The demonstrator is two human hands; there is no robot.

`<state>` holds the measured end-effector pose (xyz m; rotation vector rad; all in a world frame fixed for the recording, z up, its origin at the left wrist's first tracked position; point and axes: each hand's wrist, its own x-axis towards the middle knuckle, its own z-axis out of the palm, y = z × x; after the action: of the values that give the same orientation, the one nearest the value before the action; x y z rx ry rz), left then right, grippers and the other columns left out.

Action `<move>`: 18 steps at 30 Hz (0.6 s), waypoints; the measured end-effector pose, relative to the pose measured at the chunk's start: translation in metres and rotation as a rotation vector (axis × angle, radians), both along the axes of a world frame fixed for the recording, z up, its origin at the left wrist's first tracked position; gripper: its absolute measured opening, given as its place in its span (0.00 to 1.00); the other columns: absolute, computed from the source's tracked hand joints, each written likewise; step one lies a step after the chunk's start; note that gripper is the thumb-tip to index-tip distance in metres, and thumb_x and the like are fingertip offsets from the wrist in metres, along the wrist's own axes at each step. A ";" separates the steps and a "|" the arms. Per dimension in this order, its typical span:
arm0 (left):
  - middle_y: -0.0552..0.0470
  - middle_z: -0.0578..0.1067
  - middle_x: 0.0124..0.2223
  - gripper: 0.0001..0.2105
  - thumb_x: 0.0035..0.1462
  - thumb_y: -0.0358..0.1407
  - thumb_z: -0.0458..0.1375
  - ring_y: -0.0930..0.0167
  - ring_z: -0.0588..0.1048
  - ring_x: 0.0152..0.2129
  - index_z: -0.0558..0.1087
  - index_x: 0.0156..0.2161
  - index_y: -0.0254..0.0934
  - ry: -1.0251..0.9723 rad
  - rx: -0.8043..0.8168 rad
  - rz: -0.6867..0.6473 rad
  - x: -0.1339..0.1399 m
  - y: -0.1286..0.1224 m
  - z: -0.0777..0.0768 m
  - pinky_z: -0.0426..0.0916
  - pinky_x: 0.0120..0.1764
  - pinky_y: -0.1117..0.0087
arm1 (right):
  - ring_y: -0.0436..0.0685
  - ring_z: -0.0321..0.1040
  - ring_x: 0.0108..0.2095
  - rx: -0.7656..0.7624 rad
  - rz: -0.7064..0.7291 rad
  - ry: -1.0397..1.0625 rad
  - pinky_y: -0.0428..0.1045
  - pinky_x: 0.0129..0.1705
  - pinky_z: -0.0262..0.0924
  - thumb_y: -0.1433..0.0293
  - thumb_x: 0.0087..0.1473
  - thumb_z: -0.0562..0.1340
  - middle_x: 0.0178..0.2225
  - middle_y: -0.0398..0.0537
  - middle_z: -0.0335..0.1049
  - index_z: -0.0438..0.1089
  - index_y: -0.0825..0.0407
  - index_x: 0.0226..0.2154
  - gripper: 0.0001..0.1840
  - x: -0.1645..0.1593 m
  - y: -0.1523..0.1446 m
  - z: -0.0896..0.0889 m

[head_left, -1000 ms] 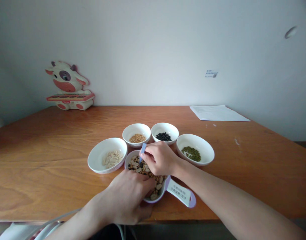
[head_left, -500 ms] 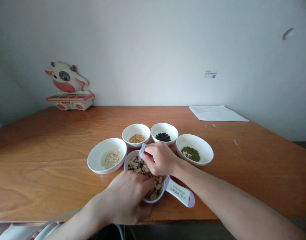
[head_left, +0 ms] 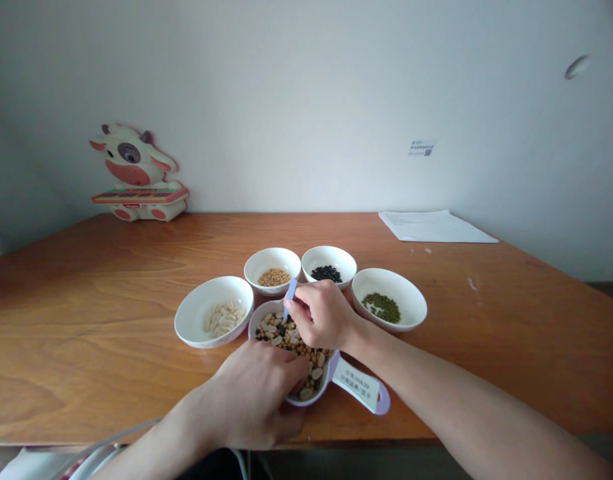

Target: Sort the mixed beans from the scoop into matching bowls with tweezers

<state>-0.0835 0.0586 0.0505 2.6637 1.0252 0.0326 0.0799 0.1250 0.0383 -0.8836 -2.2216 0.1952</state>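
A white and lilac long-handled bowl (head_left: 311,401) holds a mix of peanuts, yellow beans and darker beans. My left hand (head_left: 261,387) is closed over its near left rim, fingers reaching inside and partly hidden. My right hand (head_left: 323,313) pinches a slim, flat lilac tool (head_left: 291,293) above the far side of the mix. The tool's lower end points down among the beans, and its tip is too small to make out. The labelled handle (head_left: 359,385) of the bowl points right, beneath my right forearm.
Around the mix stand white bowls of pale peeled kernels (head_left: 225,319), yellow beans (head_left: 274,277), black beans (head_left: 326,273) and green beans (head_left: 382,307). A toy cow with a keyboard (head_left: 139,177) sits at the back left, papers (head_left: 436,227) at the back right.
My right hand and the lilac tool have shifted slightly right and up, and the tool stands a little higher. My left hand and the bowls stay in place.
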 end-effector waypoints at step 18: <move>0.56 0.74 0.33 0.06 0.45 0.33 0.58 0.67 0.70 0.27 0.64 0.31 0.41 -0.002 -0.003 -0.007 -0.002 0.001 -0.004 0.57 0.28 0.66 | 0.48 0.57 0.18 -0.041 -0.114 -0.094 0.47 0.24 0.45 0.69 0.52 0.55 0.16 0.45 0.63 0.61 0.54 0.18 0.14 0.000 -0.001 0.000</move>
<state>-0.0852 0.0600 0.0467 2.6641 1.0146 0.0331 0.0795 0.1238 0.0388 -1.0578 -2.2522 0.1487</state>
